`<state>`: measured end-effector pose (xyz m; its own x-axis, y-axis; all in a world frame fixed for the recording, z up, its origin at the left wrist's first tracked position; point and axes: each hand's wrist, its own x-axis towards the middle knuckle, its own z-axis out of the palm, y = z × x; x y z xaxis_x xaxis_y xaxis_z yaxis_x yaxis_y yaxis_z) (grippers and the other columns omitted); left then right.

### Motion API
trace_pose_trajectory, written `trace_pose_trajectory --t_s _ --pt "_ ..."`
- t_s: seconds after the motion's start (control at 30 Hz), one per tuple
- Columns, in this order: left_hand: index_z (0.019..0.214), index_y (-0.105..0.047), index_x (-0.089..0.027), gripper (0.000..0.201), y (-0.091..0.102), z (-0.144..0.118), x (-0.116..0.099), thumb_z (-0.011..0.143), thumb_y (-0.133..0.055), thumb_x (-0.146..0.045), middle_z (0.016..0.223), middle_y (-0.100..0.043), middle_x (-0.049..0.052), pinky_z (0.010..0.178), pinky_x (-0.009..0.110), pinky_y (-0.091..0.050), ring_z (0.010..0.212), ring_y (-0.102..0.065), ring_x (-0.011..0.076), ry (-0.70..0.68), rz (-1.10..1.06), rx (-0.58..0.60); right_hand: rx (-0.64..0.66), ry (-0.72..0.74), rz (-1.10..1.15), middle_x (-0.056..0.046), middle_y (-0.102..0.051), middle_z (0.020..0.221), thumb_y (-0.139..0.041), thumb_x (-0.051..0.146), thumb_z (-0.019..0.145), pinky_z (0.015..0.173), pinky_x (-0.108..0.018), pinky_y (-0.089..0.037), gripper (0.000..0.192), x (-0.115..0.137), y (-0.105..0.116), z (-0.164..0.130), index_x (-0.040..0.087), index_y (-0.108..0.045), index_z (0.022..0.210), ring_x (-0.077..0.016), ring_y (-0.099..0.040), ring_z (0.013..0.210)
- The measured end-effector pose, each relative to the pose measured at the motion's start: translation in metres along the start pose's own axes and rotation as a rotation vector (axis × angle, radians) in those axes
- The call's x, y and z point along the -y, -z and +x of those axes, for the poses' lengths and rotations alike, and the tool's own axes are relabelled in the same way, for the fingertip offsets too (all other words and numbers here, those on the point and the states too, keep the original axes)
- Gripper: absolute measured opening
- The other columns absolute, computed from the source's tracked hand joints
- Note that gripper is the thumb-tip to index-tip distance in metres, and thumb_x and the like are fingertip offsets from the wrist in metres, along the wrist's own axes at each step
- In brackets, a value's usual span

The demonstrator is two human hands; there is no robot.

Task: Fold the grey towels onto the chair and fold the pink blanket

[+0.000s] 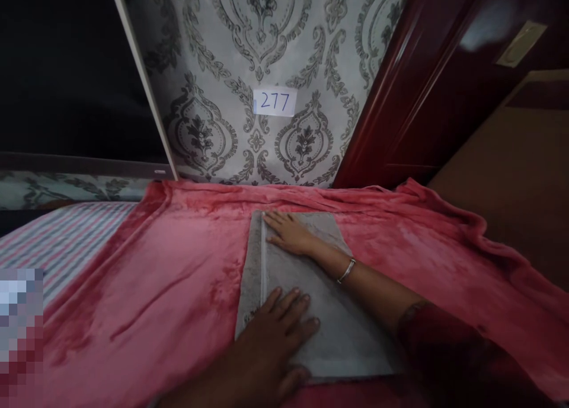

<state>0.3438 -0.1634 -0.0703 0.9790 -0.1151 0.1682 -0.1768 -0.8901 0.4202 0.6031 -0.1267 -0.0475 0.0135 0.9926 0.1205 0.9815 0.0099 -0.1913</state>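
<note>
A flat, folded piece of grey cloth (320, 313) lies on a pink plush blanket (178, 277). A pale straight strip, which may be a zip or a seam, runs along its left side. Near the cloth's far left corner, my right hand (291, 233) rests flat with the fingers stretched out. My left hand (280, 331) is over the nearer left part, fingers spread across the cloth and partly covering the strip. Neither hand grips anything. My right forearm, with a bracelet (345, 271) at the wrist, hides part of the cloth's right side.
Behind the blanket stands a patterned wall with a paper label (275, 101) reading 277. A dark screen (75, 70) is at the left, above a striped cloth (66, 236). A glossy dark red door or cabinet (409, 99) and a brown panel (511, 177) are at the right.
</note>
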Motion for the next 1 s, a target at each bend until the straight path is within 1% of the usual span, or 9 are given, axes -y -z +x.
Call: trace_pose_trajectory --t_s 0.1,0.33,0.43,0.53,0.6,0.67,0.77,0.9,1.0 --pt "0.156 -0.032 -0.037 0.074 -0.002 0.000 -0.005 0.090 -0.065 -0.031 0.167 -0.019 0.005 0.123 0.065 -0.023 0.153 -0.021 0.0342 0.014 0.028 0.016 0.075 -0.002 -0.002 -0.009 -0.018 0.168 -0.035 0.051 0.105 0.123 -0.056 -0.012 0.065 -0.003 -0.012 -0.002 0.023 -0.023 0.162 -0.0286 -0.013 0.155" --pt "0.149 -0.044 -0.038 0.062 0.011 -0.002 -0.005 0.090 -0.060 -0.030 0.163 -0.034 0.003 0.121 0.060 -0.029 0.149 -0.034 0.0322 -0.026 0.007 -0.014 0.051 0.012 -0.006 -0.008 -0.019 0.168 -0.033 0.054 0.105 0.123 -0.054 -0.012 0.064 -0.008 -0.018 0.001 0.025 -0.024 0.162 -0.0264 -0.014 0.155" --pt "0.142 -0.053 -0.035 0.053 0.013 -0.002 -0.002 0.090 -0.059 -0.030 0.157 -0.045 0.004 0.114 0.057 -0.039 0.140 -0.044 0.0317 -0.069 -0.011 -0.051 0.056 0.000 -0.010 -0.009 -0.019 0.167 -0.033 0.053 0.105 0.124 -0.055 -0.012 0.064 -0.005 -0.014 0.001 0.025 -0.024 0.162 -0.0266 -0.014 0.155" --pt "0.129 -0.063 -0.029 0.039 0.015 -0.001 0.002 0.091 -0.055 -0.031 0.138 -0.062 0.009 0.103 0.049 -0.047 0.126 -0.054 0.0289 -0.146 -0.057 -0.160 0.086 -0.032 -0.001 -0.010 -0.018 0.167 -0.036 0.051 0.105 0.124 -0.054 -0.011 0.065 0.003 -0.005 0.002 0.021 -0.024 0.162 -0.0275 -0.012 0.155" --pt "0.119 -0.066 -0.025 0.032 0.016 0.000 0.005 0.092 -0.051 -0.031 0.121 -0.068 0.011 0.097 0.047 -0.050 0.113 -0.059 0.0270 -0.157 -0.059 -0.254 0.103 -0.063 0.023 -0.011 -0.016 0.167 -0.037 0.048 0.106 0.124 -0.054 -0.011 0.064 0.012 0.002 -0.003 0.019 -0.024 0.161 -0.0276 -0.011 0.155" --pt "0.111 -0.066 -0.021 0.026 0.018 0.002 0.009 0.093 -0.048 -0.028 0.107 -0.070 0.012 0.089 0.044 -0.051 0.102 -0.061 0.0249 -0.140 -0.021 -0.367 0.112 -0.088 0.058 -0.012 -0.016 0.167 -0.035 0.049 0.106 0.123 -0.055 -0.013 0.063 0.025 0.005 -0.015 0.020 -0.024 0.161 -0.0279 -0.012 0.155" --pt "0.102 -0.064 -0.020 0.018 0.020 0.005 0.016 0.093 -0.048 -0.021 0.096 -0.068 0.009 0.081 0.039 -0.051 0.092 -0.061 0.0217 -0.101 0.092 -0.569 0.089 -0.076 0.083 -0.011 -0.018 0.167 -0.036 0.051 0.105 0.123 -0.056 -0.013 0.062 0.051 -0.002 -0.049 0.024 -0.027 0.161 -0.0285 -0.014 0.155" --pt "0.097 -0.063 -0.021 0.017 0.024 0.005 0.029 0.095 -0.047 -0.018 0.094 -0.066 0.006 0.081 0.036 -0.053 0.092 -0.062 0.0199 0.017 0.173 -0.768 0.046 0.057 0.129 -0.011 -0.019 0.167 -0.041 0.051 0.104 0.124 -0.053 -0.010 0.065 0.082 -0.013 -0.103 0.025 -0.025 0.161 -0.0269 -0.013 0.155" --pt "0.102 -0.064 -0.021 0.019 0.027 0.004 0.040 0.097 -0.046 -0.022 0.101 -0.067 0.007 0.086 0.036 -0.055 0.099 -0.063 0.0205 0.108 0.178 -0.821 0.066 0.215 0.190 -0.008 -0.025 0.166 -0.047 0.052 0.102 0.125 -0.046 -0.012 0.069 0.080 -0.006 -0.126 0.027 -0.024 0.162 -0.0222 -0.017 0.154"
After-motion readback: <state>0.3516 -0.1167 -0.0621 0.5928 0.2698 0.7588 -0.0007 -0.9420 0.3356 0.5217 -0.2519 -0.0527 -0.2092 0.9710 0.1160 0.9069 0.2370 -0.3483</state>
